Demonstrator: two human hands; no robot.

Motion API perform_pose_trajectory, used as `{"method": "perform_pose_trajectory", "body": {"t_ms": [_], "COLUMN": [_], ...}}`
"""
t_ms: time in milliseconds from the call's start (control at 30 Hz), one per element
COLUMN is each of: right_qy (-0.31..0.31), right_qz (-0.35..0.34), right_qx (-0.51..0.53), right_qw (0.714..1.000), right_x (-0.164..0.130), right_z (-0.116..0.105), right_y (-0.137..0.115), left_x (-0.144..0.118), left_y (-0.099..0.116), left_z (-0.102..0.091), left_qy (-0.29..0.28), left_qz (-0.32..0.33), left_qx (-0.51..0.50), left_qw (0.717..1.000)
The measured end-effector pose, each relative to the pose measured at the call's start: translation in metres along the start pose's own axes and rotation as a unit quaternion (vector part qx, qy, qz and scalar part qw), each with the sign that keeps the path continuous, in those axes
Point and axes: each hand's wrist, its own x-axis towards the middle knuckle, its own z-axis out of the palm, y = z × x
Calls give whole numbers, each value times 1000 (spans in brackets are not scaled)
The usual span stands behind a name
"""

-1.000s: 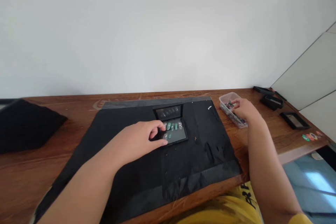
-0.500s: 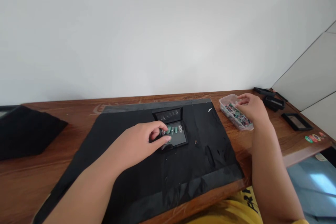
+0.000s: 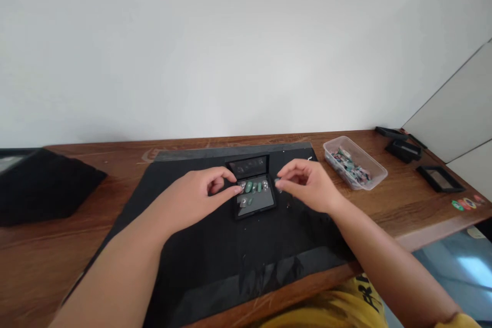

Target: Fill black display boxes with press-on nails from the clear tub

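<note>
On the black mat sits a small black case (image 3: 257, 209) with its lid (image 3: 248, 166) raised. Inside, a row of green and silvery false nails (image 3: 254, 187) lies along the back, with a few more in front at the left. My left hand (image 3: 196, 197) is at the case's left edge, thumb and index finger apart, the thumb tip by the leftmost nails. Just right of the case, my right hand (image 3: 307, 184) pinches a small greenish false nail (image 3: 277, 183) between thumb and fingertips.
A clear plastic tub (image 3: 374, 166) of loose false nails stands right of the black mat (image 3: 207, 261). Several black cases (image 3: 440, 179) and colourful round pieces (image 3: 463, 204) lie farther right on the wooden table. A black object (image 3: 49, 187) sits at the left, and a wall rises behind.
My right hand has moved left from the tub to beside the case, with a false nail in its fingertips. My left hand has drawn back slightly, showing more nails.
</note>
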Motion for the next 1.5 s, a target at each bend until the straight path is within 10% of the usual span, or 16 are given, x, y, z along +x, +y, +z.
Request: {"method": "perform_pose_trajectory", "body": {"t_ms": [333,833,1500], "right_qy": [-36,-54,-45], "right_qz": [-8,-16,-42], "right_qx": [-136,-187,-234], "right_qw": [990,981,970], "right_x": [2,3,1], "right_z": [33,34,39], "right_y": [21,20,21], "left_x": [0,3,2], "left_y": [0,9,12], "left_z": [4,10,13], "left_qy": [-22,-123,-113], "left_qz": [0,29,19], "left_qx": [-3,21,57], "left_qw": [1000,992,992]}}
